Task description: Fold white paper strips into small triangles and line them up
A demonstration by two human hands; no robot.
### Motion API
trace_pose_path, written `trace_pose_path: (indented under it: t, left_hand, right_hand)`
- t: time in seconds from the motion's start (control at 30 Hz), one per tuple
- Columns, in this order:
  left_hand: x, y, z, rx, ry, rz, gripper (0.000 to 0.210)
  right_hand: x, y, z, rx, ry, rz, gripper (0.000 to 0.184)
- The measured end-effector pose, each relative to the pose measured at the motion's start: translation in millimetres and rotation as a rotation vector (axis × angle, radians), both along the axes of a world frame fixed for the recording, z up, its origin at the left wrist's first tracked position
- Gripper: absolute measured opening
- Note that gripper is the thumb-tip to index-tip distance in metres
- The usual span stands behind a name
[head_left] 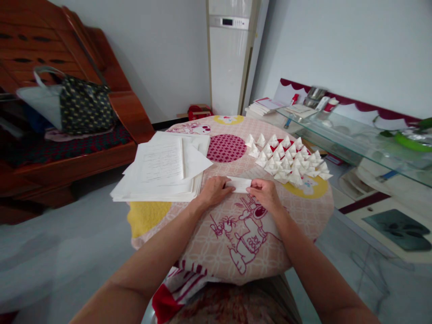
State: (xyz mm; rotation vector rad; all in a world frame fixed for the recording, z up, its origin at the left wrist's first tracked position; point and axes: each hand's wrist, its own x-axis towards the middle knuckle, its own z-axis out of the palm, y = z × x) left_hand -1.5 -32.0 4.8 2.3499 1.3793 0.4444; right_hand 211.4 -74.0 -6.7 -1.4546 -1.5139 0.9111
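Head view: left hand [215, 191] and right hand [266, 193] gripped paper strip [239, 185]; sheets [158, 167] lay left; folded pieces [287, 158] stood far right.

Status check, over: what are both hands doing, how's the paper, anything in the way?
Left hand, right hand: gripping opposite ends. White paper strip: flat, above tablecloth. Nothing visibly blocking; paper stack left, folded pieces beyond right hand.
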Motion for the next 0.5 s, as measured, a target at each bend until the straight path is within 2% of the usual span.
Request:
trace_pose_path:
  t: [0.13,0.3,0.47,0.5]
  left_hand:
    - [-0.9,-0.5,-0.1,-0.008,0.002,-0.014,0.019]
    - [-1.6,0.0,-0.3,-0.032,0.004,0.002,0.021]
    - [0.7,4.1,0.3,-0.039,-0.028,0.076,0.024]
    - [1.5,5.2,0.2,-0.042,-0.039,0.109,0.024]
  right_hand:
    - [1.0,0.3,-0.6,0.036,-0.058,0.019,0.020]
    - [3.3,1.4,-1.6,-0.023,-0.118,0.038,0.014]
    - [-2.7,5.1,-7.0,-0.070,-0.050,-0.081,0.013]
    - [-5.0,6.1,-7.7,-0.080,-0.022,-0.122,0.020]
